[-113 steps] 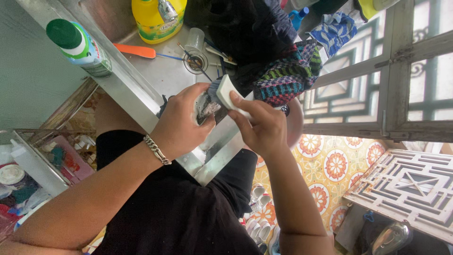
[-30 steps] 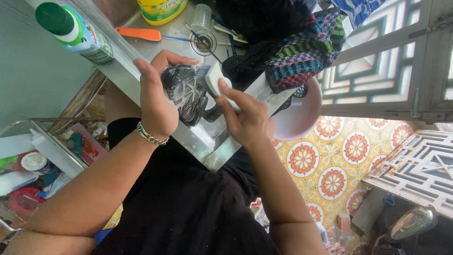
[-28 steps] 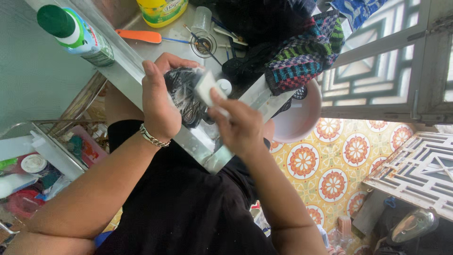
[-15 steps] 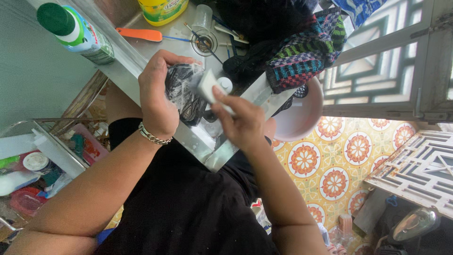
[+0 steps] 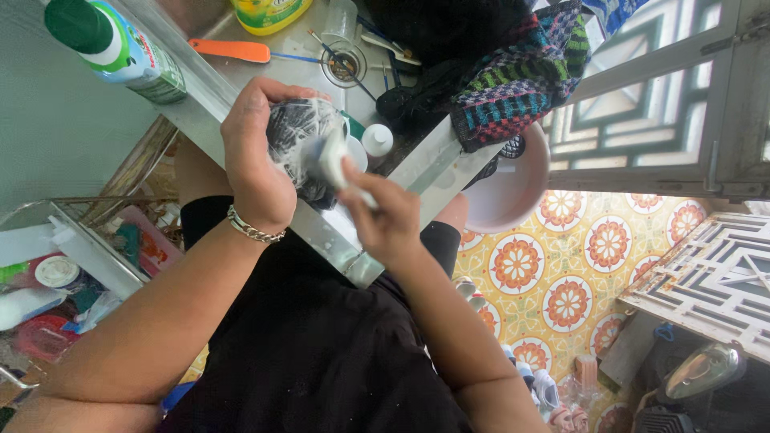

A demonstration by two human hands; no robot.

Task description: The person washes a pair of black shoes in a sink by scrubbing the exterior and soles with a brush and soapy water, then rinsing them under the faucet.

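Note:
My left hand (image 5: pixel 253 164) grips a dark, soapy patterned object (image 5: pixel 295 136) above the front edge of a steel sink counter (image 5: pixel 200 96). My right hand (image 5: pixel 383 220) holds a white scrub brush (image 5: pixel 331 159) with its bristles pressed against that object. Suds cover the object's surface. A silver chain bracelet (image 5: pixel 255 231) circles my left wrist. Both forearms reach up from my black-clothed body.
On the counter: a green-capped bottle (image 5: pixel 112 48), a yellow detergent bottle (image 5: pixel 271 12), an orange-handled tool (image 5: pixel 233 50), a drain strainer (image 5: pixel 343 66), a small white cap (image 5: pixel 377 140), a multicoloured cloth (image 5: pixel 521 80). A pink basin (image 5: pixel 513 188) sits at the counter's end above patterned floor tiles (image 5: pixel 561 273). A wire rack (image 5: pixel 72 256) is at left.
The brush has slid across the soapy object toward my body, and my right hand moved left and down with it. My left hand keeps its grip, turned slightly.

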